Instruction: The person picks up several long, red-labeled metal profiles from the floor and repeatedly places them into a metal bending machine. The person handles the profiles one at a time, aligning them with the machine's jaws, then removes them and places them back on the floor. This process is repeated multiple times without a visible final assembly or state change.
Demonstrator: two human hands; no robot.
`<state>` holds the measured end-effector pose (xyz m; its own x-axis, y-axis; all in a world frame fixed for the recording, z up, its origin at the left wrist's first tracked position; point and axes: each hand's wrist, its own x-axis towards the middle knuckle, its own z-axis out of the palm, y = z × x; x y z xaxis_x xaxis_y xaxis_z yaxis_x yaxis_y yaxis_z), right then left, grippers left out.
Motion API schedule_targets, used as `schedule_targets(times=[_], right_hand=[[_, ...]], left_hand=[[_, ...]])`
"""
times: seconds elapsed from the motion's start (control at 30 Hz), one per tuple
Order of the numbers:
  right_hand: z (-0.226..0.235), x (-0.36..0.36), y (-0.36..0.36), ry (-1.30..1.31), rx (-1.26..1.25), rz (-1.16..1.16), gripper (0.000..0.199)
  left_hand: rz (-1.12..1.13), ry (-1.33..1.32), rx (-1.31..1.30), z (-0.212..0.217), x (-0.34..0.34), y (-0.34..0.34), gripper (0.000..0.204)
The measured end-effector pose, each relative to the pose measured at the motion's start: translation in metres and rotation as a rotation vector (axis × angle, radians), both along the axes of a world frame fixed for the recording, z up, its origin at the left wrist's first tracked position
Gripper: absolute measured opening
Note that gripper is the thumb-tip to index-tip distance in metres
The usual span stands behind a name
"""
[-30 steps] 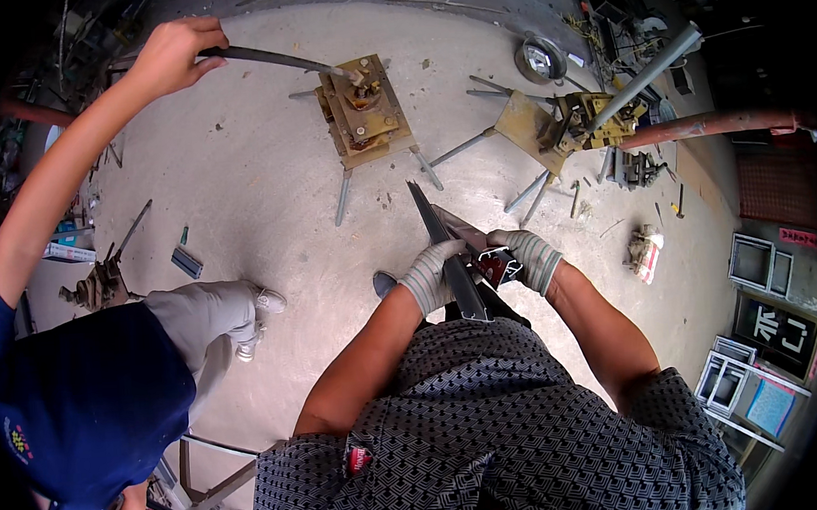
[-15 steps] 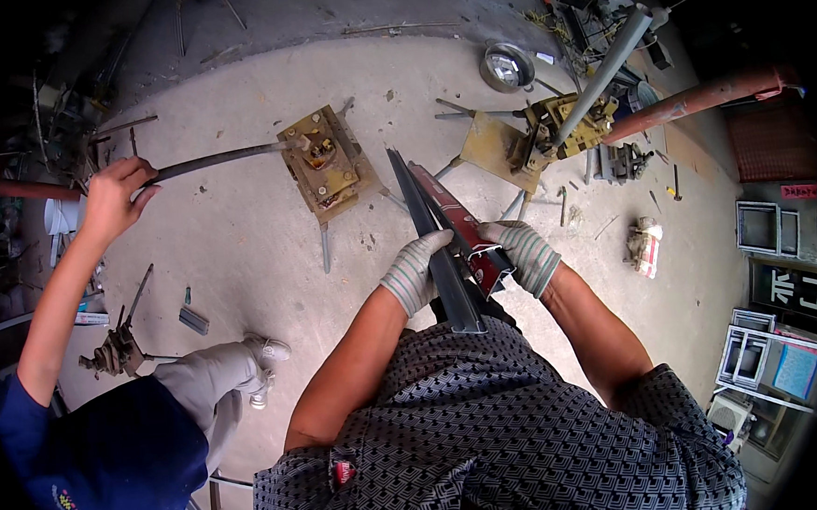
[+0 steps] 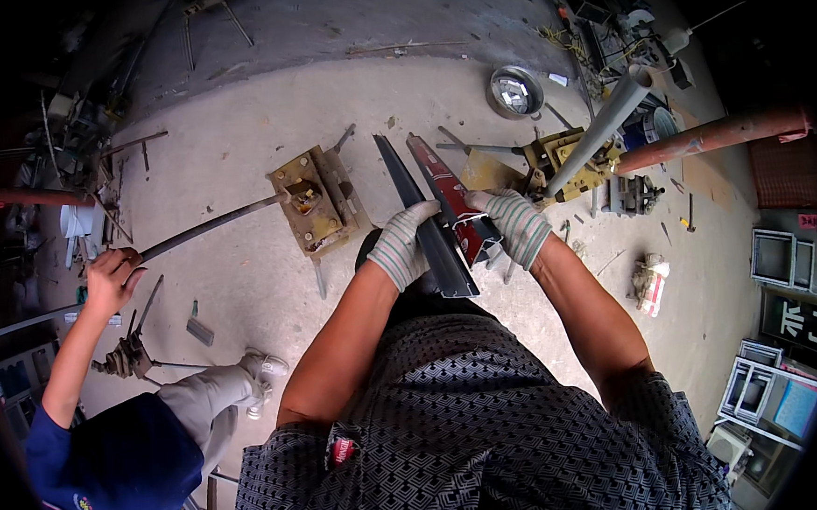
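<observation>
Lead: Largest items first.

Second: Concrete floor [image 3: 234,153]. On the left stands one co-worker [image 3: 121,450] in a dark blue top, cut off at the lower edge, grasping a dark lever [image 3: 210,226].

Lead: Machinery count?

Second: Two yellowish metal stands. The left stand [image 3: 312,205] takes the lever. The right stand [image 3: 575,156] lies near a thick grey pipe [image 3: 600,131] and a red-brown pipe [image 3: 710,139]; its base is partly hidden behind the right hand.

Lead: Stock in hand?

Second: Two long profiles, held before the wearer's body: one dark profile [image 3: 442,258], one red-faced profile [image 3: 439,180]. Their far ends stand apart; whether the near parts touch, I cannot tell.

Lead: Containers?

Second: One round metal basin [image 3: 518,114] on the floor, with bright pieces inside, too small to identify. One red-and-white bag [image 3: 652,287], crumpled, contents not visible.

Lead: Condition of the hands?

Second: Two, both in striped pale gloves. The left hand [image 3: 401,246] is closed around the dark profile, the right hand [image 3: 519,227] around the red-faced profile's near part. Fingers beneath are mostly hidden.
</observation>
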<state>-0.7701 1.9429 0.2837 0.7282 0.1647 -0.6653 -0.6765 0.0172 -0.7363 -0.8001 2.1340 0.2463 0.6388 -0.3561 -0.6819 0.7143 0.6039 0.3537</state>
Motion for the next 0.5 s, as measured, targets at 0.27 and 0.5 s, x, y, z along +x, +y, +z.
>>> schedule_targets(times=[0.27, 0.5], right_hand=[[0.005, 0.066, -0.019, -0.062, 0.051, -0.111, 0.033], [-0.019, 0.148, -0.008, -0.018, 0.043, -0.159, 0.029]], left_hand=[[-0.065, -0.023, -0.023, 0.012, 0.083, -0.018, 0.026], [-0.138, -0.002, -0.101, -0.023, 0.182, -0.01, 0.025]])
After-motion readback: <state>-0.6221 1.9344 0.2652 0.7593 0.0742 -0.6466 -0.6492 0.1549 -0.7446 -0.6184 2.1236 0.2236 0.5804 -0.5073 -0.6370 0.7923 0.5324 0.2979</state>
